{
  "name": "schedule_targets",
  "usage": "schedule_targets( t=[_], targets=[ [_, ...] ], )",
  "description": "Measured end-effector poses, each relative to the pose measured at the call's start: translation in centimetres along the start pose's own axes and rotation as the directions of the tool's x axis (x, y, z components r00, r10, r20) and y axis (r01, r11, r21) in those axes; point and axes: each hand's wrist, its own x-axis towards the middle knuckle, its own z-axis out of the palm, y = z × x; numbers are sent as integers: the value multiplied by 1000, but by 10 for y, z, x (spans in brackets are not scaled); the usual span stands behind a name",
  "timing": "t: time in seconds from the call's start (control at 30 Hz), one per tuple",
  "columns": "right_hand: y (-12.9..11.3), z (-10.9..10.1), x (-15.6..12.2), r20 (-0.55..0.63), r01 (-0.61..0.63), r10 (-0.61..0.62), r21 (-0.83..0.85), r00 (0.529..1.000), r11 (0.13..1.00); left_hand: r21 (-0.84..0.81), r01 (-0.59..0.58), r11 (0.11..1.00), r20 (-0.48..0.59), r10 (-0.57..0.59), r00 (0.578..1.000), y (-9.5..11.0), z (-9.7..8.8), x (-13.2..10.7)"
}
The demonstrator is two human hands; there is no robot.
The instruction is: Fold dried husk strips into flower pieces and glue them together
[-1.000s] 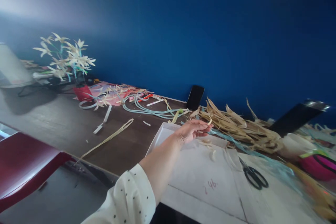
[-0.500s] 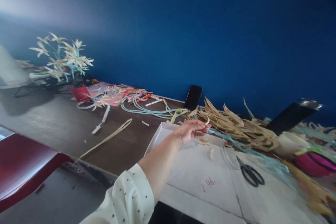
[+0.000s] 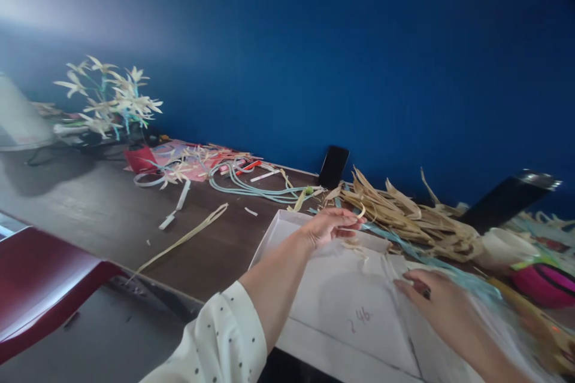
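Above the far edge of a shallow white box (image 3: 327, 287), my left hand (image 3: 335, 226) pinches a small curved husk strip (image 3: 362, 210) between thumb and fingertips. My right hand (image 3: 433, 302), partly smeared by motion, is over the right side of the white surface. It covers the scissors; only a dark bit of their handle (image 3: 426, 293) shows between thumb and fingers. Whether the fingers have closed on it cannot be made out. Pale husk scraps (image 3: 359, 249) lie in the box between the hands. Beyond them spreads a pile of dried corn husks (image 3: 404, 215).
A phone (image 3: 333, 166) leans on the blue partition (image 3: 287, 72). At the right are a dark flask (image 3: 510, 200), a white cup (image 3: 505, 248) and a pink pouch (image 3: 545, 284). Leftward are pale blue cords (image 3: 251, 191), a husk-flower arrangement (image 3: 117, 99) and a red chair (image 3: 45, 287).
My right hand has come in from the lower right and now covers the scissors. My left hand still holds the husk strip, almost in the same place.
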Motion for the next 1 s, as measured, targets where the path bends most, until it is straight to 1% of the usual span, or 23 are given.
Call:
schedule_targets(
  t=[0.1, 0.17, 0.23, 0.3, 0.4, 0.5, 0.6, 0.7, 0.87, 0.93, 1.0],
  targets=[
    [-1, 15, 9, 100, 24, -24, 0, 995, 1000, 5, 9, 1000, 3, -9, 1000, 0, -1, 0],
    [2, 19, 12, 111, 13, -12, -11, 994, 1000, 3, 10, 1000, 5, -10, 1000, 0, -1, 0],
    [7, 18, 15, 97, -25, 26, -18, 995, 1000, -1, 5, 1000, 7, -5, 1000, 0, -1, 0],
    [13, 10, 20, 56, -62, 62, -7, 996, 998, -7, 0, 1000, 2, 0, 1000, 0, -1, 1],
    [18, -10, 29, -6, -120, 120, 18, 993, 993, -15, 0, 1000, -7, 0, 1000, 0, 0, 0],
    [14, -30, 40, 18, -238, 238, -17, 971, 971, -13, -7, 1000, -7, 7, 1000, 1, 0, -1],
    [4, -39, 52, 38, -282, 282, -10, 959, 959, -19, -8, 1000, -7, 8, 1000, 1, 0, 0],
    [-9, -36, 65, 42, -274, 273, 32, 961, 961, -37, -4, 999, -15, 3, 1000, -1, -2, 1],
    [-25, -20, 87, 62, -259, 253, 131, 966, 957, -47, -20, 999, -33, 19, 999, -2, -2, 3],
    [-28, -17, 94, 26, -243, 243, 193, 970, 950, -51, -21, 998, -43, 19, 999, -1, -1, 3],
    [-31, -16, 100, -41, -223, 243, 276, 969, 935, -55, -19, 998, -55, 16, 998, 1, 0, 2]
  ],
)
